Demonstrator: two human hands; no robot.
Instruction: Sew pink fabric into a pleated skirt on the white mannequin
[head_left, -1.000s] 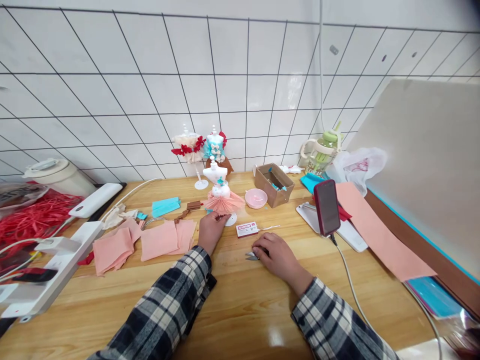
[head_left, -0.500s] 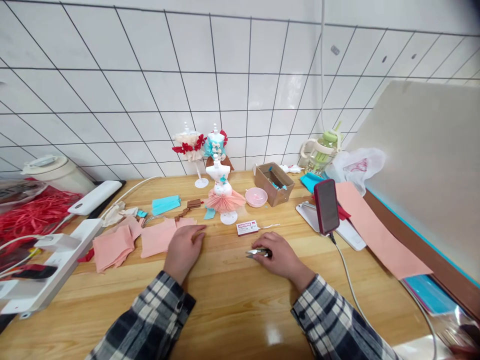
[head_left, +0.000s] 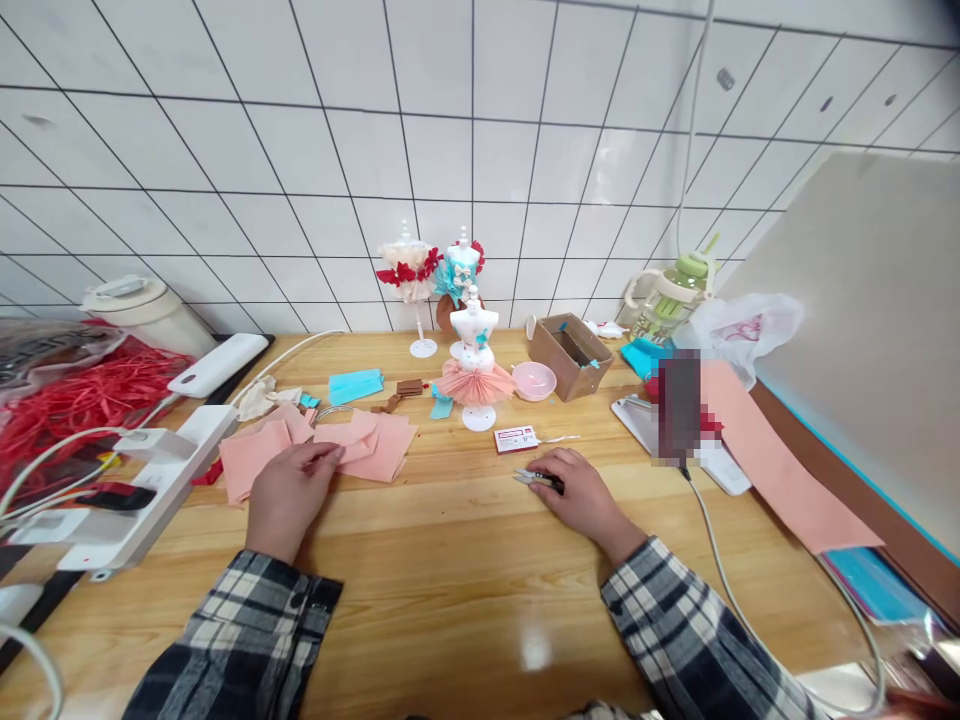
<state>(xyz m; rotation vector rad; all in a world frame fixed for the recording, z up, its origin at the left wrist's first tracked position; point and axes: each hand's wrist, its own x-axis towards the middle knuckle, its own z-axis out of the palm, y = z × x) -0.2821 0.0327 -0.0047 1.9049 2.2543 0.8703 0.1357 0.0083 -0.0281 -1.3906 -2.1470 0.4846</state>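
Observation:
My left hand (head_left: 291, 500) is closed, its thumb and fingertips pinching the edge of a thin pink crepe paper piece (head_left: 360, 440); part of it is lifted off the other pink pieces (head_left: 386, 450). My right hand (head_left: 577, 497) rests on the table, wrapped around small thread snips (head_left: 536, 480), whose blades point left. Between and beyond my hands stands a small white dress form (head_left: 475, 325) with a pleated pink skirt (head_left: 476, 381). A small red-and-white box (head_left: 516, 440) lies just beyond the snips.
Two decorated dress forms (head_left: 422, 347) stand behind. A pink bowl (head_left: 534, 381) and cardboard box (head_left: 570, 355) are to their right. A phone (head_left: 679, 410), blurred out, stands near a long pink sheet (head_left: 787, 460). A power strip (head_left: 150, 495) and red shreds (head_left: 97, 410) lie left.
My left hand has moved left onto the pink pieces and taken hold of one. My right hand keeps the snips in nearly the same place. The view has shifted left.

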